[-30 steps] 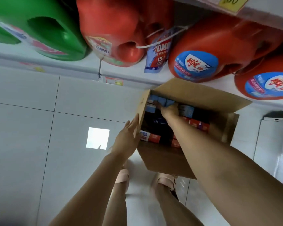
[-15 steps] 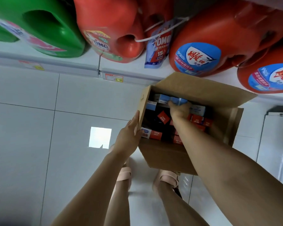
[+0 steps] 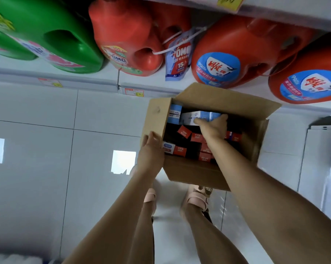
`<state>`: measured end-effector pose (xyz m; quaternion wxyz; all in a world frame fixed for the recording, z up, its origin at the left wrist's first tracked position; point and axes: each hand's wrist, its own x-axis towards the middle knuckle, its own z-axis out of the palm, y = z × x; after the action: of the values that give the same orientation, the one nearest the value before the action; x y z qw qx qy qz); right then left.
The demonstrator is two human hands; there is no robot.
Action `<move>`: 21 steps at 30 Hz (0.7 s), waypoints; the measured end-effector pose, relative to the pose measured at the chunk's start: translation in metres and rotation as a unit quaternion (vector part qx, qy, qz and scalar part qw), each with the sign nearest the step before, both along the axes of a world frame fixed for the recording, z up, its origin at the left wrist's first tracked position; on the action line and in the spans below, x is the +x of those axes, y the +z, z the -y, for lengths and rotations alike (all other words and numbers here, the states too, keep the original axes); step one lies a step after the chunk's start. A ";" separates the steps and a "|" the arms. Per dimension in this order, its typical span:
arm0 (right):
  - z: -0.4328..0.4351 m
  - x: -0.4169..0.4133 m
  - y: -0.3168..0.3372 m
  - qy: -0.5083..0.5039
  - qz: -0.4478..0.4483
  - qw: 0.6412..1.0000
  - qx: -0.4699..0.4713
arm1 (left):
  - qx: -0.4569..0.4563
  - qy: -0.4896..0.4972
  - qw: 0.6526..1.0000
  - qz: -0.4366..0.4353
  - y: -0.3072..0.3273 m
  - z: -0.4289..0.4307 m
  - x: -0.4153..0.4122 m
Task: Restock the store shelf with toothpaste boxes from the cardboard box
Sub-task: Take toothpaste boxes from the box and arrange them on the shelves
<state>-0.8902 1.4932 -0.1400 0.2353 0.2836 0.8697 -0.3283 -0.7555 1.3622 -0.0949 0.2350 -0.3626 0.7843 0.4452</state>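
Toothpaste box [image 3: 194, 116], pale blue, gripped across its long faces by fingers [image 3: 222, 117] of the right hand [image 3: 215, 129], at the far wall inside the cardboard box [image 3: 191, 172]; perhaps two at once, blurred. Likely light, stiff, dentable: hold the long edges. Left hand [image 3: 151, 151], fingers straight, steadies the cardboard box's left side

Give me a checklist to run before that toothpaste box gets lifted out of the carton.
1. Grip: right hand holds the blue-and-white toothpaste box: ok.
2. Brace: left hand presses the cardboard box at its left flap: ok.
3. Exit path: flaps folded outward, nothing over the held box: ok.
4. Held box free of the neighbouring blue box: cannot tell; they look pressed together.
5. Toothpaste shelf spot in view: not ok; only detergent jugs show.
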 end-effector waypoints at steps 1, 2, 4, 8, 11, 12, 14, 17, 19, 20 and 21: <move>-0.006 0.004 0.015 -0.002 -0.008 1.000 -0.004 | -0.005 0.027 0.999 -0.016 0.011 -0.005 0.001; -0.012 0.009 0.032 -0.006 -0.012 1.000 -0.010 | 0.000 0.069 0.997 -0.027 0.022 -0.011 0.002; -0.025 0.021 0.071 -0.029 -0.002 0.999 -0.033 | 0.032 0.165 0.986 -0.022 0.052 -0.024 -0.001; -0.049 0.041 0.154 -0.087 0.024 0.986 -0.141 | 0.248 0.344 0.904 0.046 0.111 -0.051 -0.010; -0.062 0.054 0.231 0.008 -0.029 0.982 -0.184 | 0.460 0.409 0.783 0.090 0.159 -0.064 -0.017; -0.067 0.058 0.254 0.053 -0.061 0.978 -0.191 | 0.499 0.417 0.755 0.085 0.178 -0.065 -0.019; -0.072 0.066 0.302 0.134 -0.103 0.959 -0.228 | 0.549 0.429 0.715 0.057 0.211 -0.067 -0.028; -0.082 0.074 0.359 0.280 -0.143 0.926 -0.207 | 0.527 0.456 0.717 0.014 0.269 -0.067 -0.043; -0.088 0.075 0.390 0.366 -0.172 0.896 -0.183 | 0.499 0.455 0.738 0.021 0.308 -0.066 -0.050; -0.091 0.075 0.404 0.402 -0.190 0.879 -0.173 | 0.496 0.440 0.748 0.022 0.327 -0.066 -0.052; -0.094 0.074 0.417 0.436 -0.209 0.860 -0.161 | 0.499 0.428 0.753 0.026 0.341 -0.065 -0.052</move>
<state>-0.8161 1.5870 0.2767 0.2093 -0.2420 0.8681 -0.3795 -0.8074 1.4269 0.2457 0.1874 -0.5030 0.2067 0.8180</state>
